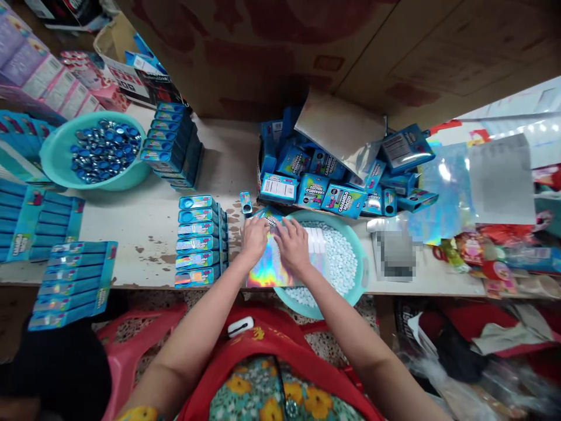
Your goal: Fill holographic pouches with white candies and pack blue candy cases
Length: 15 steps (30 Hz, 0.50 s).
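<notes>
A shiny holographic card [267,266] lies at the table's front edge, partly over a turquoise basin [364,266] of small white pieces. Its far end shows a blue printed face [272,215]. My left hand [255,238] is closed on the left side of the card, fingers bent toward that printed end. On the right side, my right hand [293,242] grips it with curled fingers; the fingertips partly hide the print. A small blue box [246,203] with a dark round spot stands just beyond my left hand. Stacked blue boxes [197,242] stand to the left.
An open box of blue candy packets [335,199] stands behind the hands, with a silvery sheet [339,128] on top. At the left are a basin of blue and silver caps [94,181] and more stacked boxes [169,143]. Holographic sheets [451,193] lie at the right.
</notes>
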Each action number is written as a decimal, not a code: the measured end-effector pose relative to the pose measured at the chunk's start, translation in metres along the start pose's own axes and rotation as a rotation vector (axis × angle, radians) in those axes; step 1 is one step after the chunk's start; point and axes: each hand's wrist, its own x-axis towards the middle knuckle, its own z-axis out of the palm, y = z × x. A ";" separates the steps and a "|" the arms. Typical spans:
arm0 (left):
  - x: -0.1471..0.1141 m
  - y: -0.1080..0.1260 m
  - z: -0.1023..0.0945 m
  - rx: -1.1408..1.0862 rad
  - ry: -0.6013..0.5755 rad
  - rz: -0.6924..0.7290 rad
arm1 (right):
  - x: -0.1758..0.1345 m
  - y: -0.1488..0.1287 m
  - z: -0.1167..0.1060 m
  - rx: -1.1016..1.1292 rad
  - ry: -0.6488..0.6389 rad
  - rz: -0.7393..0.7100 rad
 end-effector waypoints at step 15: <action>-0.019 0.015 -0.036 -0.489 0.093 0.208 | -0.004 -0.044 -0.127 0.194 0.059 0.049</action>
